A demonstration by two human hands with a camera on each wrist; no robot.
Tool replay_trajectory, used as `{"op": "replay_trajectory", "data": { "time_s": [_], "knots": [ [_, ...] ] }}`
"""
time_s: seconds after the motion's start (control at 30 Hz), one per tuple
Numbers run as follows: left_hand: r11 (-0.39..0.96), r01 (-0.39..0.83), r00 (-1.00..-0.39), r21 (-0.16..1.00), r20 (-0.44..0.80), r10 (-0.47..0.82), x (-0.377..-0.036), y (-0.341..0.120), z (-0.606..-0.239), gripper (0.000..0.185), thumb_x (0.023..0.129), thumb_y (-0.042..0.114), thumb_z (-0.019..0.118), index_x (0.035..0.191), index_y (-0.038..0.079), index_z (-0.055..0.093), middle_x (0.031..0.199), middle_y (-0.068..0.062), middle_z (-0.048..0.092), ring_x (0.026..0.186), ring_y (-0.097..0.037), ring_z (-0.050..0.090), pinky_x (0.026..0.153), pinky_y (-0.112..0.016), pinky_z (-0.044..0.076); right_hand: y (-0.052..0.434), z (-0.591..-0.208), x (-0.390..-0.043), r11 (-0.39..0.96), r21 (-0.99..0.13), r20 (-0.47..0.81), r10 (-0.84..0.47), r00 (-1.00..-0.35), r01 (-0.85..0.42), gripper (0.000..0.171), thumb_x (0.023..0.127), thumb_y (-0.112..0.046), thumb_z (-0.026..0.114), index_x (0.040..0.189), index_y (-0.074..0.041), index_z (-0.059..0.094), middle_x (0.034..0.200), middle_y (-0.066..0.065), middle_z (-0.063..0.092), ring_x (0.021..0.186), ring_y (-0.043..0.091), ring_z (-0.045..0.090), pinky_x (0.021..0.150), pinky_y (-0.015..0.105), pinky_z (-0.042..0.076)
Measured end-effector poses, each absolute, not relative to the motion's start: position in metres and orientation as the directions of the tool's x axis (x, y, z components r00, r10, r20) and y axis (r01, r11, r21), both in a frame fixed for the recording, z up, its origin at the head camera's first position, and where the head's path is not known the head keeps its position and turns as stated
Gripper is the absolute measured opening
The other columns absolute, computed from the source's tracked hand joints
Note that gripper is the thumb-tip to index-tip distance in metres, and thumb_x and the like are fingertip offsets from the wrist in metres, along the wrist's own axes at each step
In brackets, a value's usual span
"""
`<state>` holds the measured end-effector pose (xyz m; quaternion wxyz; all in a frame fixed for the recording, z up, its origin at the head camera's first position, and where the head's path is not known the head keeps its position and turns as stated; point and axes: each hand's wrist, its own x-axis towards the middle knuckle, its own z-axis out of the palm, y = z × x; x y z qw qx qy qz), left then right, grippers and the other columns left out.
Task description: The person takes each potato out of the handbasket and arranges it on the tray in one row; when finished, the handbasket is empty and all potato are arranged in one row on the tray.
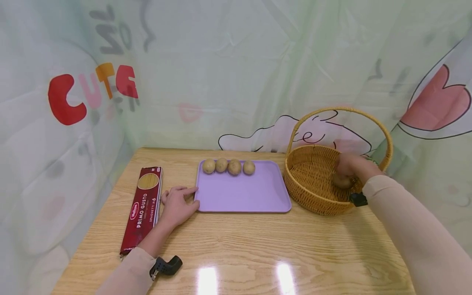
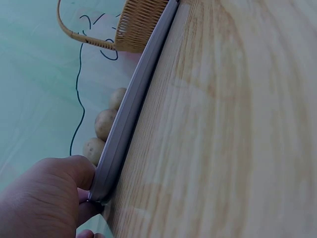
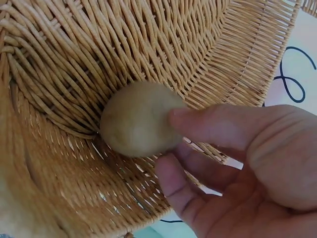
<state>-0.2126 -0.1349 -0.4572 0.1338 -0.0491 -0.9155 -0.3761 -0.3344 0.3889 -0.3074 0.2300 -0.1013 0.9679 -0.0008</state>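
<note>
My right hand reaches into the wicker basket on the right. Its thumb and fingers grip a potato low inside, close against the woven wall. At the left side of the lilac tray, my left hand holds the rim between thumb and forefinger near the front corner. Along the tray's back edge, toward its left, several potatoes lie in a row. In the left wrist view, the tray appears edge-on, the thumb at its upper rim.
A red spaghetti pack lies left of my left hand. The basket's tall arched handle rises over its opening. Behind the wooden table hangs a printed curtain, which also runs along both sides.
</note>
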Motion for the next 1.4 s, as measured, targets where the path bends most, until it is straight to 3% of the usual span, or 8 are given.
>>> {"op": "replay_trajectory", "data": {
  "time_s": [0.17, 0.23, 0.5, 0.77, 0.9, 1.0, 1.13, 1.4],
  "knots": [
    [0.712, 0.189, -0.960, 0.677, 0.279, -0.010, -0.212, -0.135, -0.457, 0.046, 0.074, 0.023, 0.072, 0.119, 0.011, 0.072, 0.118, -0.014, 0.065, 0.123, -0.029, 0.045, 0.106, -0.062, 0.003, 0.386, -0.309, -0.332, 0.981, -0.125, -0.459, -0.191, -0.868, -0.150, 0.049, 0.072, -0.005, 0.068, 0.119, 0.008, 0.063, 0.111, 0.024, 0.062, 0.086, 0.029, 0.052, 0.072, 0.038, 0.048],
    [0.711, 0.187, -0.961, 0.678, 0.278, -0.013, -0.212, -0.134, -0.456, 0.046, 0.074, 0.023, 0.072, 0.119, 0.012, 0.072, 0.118, -0.014, 0.065, 0.124, -0.029, 0.045, 0.106, -0.061, 0.002, 0.386, -0.310, -0.332, 0.979, -0.146, -0.486, -0.194, -0.852, -0.140, 0.052, 0.072, -0.006, 0.068, 0.123, 0.008, 0.061, 0.117, 0.025, 0.060, 0.087, 0.030, 0.051, 0.073, 0.040, 0.047],
    [0.713, 0.190, -0.957, 0.675, 0.288, -0.018, -0.212, -0.133, -0.456, 0.046, 0.073, 0.023, 0.073, 0.118, 0.012, 0.072, 0.117, -0.014, 0.065, 0.122, -0.029, 0.046, 0.106, -0.061, 0.003, 0.384, -0.316, -0.325, 0.965, -0.242, -0.549, -0.225, -0.805, -0.104, 0.058, 0.086, -0.015, 0.062, 0.137, 0.008, 0.047, 0.103, 0.015, 0.052, 0.084, 0.028, 0.050, 0.065, 0.036, 0.041],
    [0.708, 0.190, -0.958, 0.680, 0.286, -0.018, -0.212, -0.134, -0.457, 0.046, 0.073, 0.023, 0.073, 0.117, 0.012, 0.072, 0.116, -0.014, 0.066, 0.122, -0.030, 0.046, 0.106, -0.061, 0.002, 0.381, -0.316, -0.321, 0.943, -0.314, -0.525, -0.271, -0.806, -0.113, 0.055, 0.088, -0.014, 0.060, 0.136, 0.009, 0.045, 0.098, 0.013, 0.054, 0.064, 0.020, 0.048, 0.059, 0.036, 0.046],
    [0.704, 0.187, -0.959, 0.685, 0.282, -0.019, -0.212, -0.135, -0.458, 0.045, 0.073, 0.023, 0.073, 0.117, 0.012, 0.072, 0.115, -0.013, 0.066, 0.122, -0.029, 0.046, 0.106, -0.061, 0.001, 0.379, -0.313, -0.324, 0.930, -0.342, -0.486, -0.294, -0.823, -0.130, 0.056, 0.088, -0.017, 0.060, 0.135, 0.010, 0.045, 0.100, 0.014, 0.055, 0.073, 0.023, 0.050, 0.061, 0.037, 0.046],
    [0.702, 0.193, -0.957, 0.685, 0.288, -0.018, -0.212, -0.134, -0.458, 0.045, 0.073, 0.022, 0.073, 0.117, 0.011, 0.073, 0.114, -0.012, 0.067, 0.122, -0.029, 0.046, 0.105, -0.061, 0.001, 0.378, -0.310, -0.325, 0.914, -0.377, -0.448, -0.323, -0.834, -0.152, 0.056, 0.089, -0.020, 0.061, 0.134, 0.011, 0.045, 0.110, 0.020, 0.052, 0.087, 0.026, 0.053, 0.068, 0.039, 0.051],
    [0.701, 0.200, -0.955, 0.685, 0.297, -0.017, -0.212, -0.134, -0.459, 0.044, 0.073, 0.021, 0.073, 0.116, 0.011, 0.073, 0.113, -0.012, 0.067, 0.121, -0.029, 0.047, 0.104, -0.062, 0.002, 0.375, -0.306, -0.323, 0.875, -0.457, -0.394, -0.360, -0.846, -0.160, 0.054, 0.090, -0.016, 0.060, 0.133, 0.012, 0.043, 0.121, 0.029, 0.049, 0.091, 0.029, 0.056, 0.072, 0.044, 0.054],
    [0.711, 0.198, -0.954, 0.675, 0.299, -0.018, -0.212, -0.133, -0.459, 0.044, 0.073, 0.022, 0.072, 0.117, 0.011, 0.073, 0.114, -0.013, 0.067, 0.122, -0.030, 0.046, 0.105, -0.062, 0.003, 0.354, -0.295, -0.309, 0.837, -0.486, -0.188, -0.381, -0.905, -0.252, 0.046, 0.087, -0.016, 0.069, 0.128, 0.000, 0.057, 0.116, 0.016, 0.060, 0.092, 0.026, 0.058, 0.072, 0.037, 0.052]
  ]
}}
